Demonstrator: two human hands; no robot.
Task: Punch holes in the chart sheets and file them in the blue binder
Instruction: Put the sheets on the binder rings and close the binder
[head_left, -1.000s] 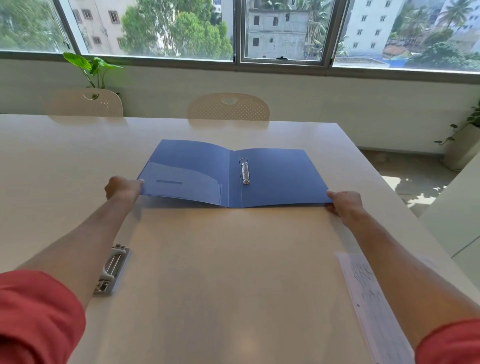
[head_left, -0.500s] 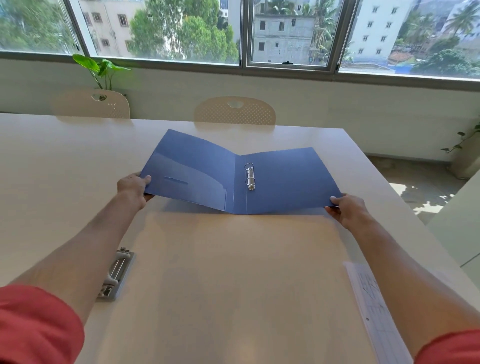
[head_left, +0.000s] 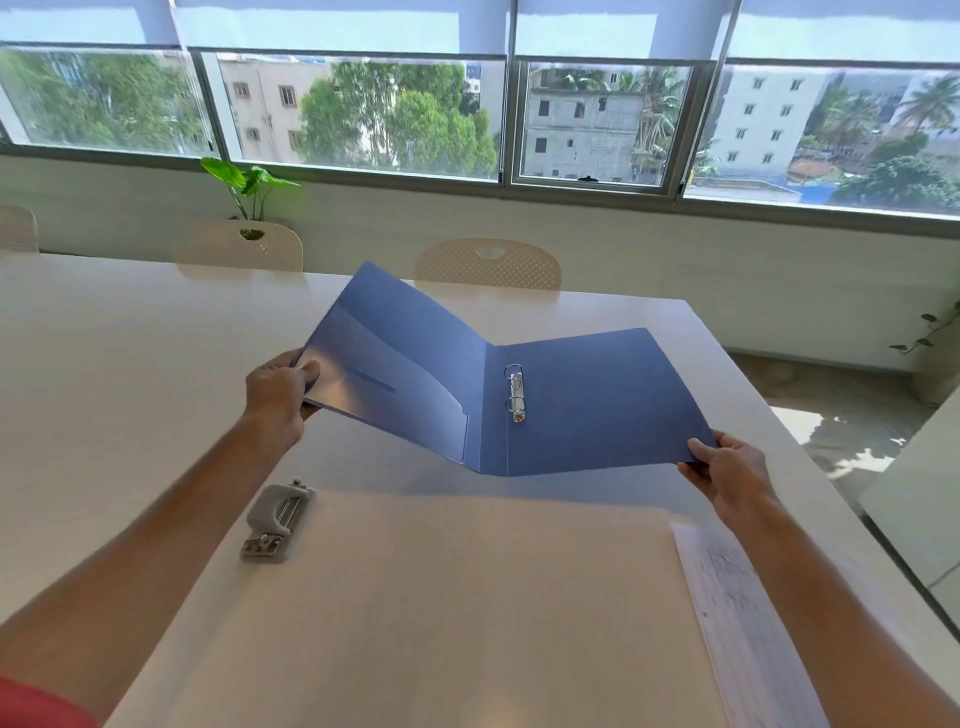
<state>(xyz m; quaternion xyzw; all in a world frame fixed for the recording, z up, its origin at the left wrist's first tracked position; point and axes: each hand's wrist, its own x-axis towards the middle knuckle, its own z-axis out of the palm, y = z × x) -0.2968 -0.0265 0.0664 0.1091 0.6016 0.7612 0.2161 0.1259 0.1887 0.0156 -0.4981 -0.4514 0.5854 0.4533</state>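
Two bare hands hold the blue binder (head_left: 587, 395) open above the white table (head_left: 130, 364), both arms stretched forward from red sleeves. The left hand (head_left: 275, 392) grips the near corner of the left cover, thumb curled over the top and fingers tucked beneath, raising that cover higher than the other. The right hand (head_left: 727, 470) pinches the near right corner of the right cover, thumb on top, fingers under it. The binder's spine dips lowest, and the metal ring mechanism (head_left: 515, 392) sits just right of the fold. A grey hole punch (head_left: 278, 519) lies on the table beneath the left forearm. The chart sheets (head_left: 737, 613) lie at the table's right edge, beside the right forearm.
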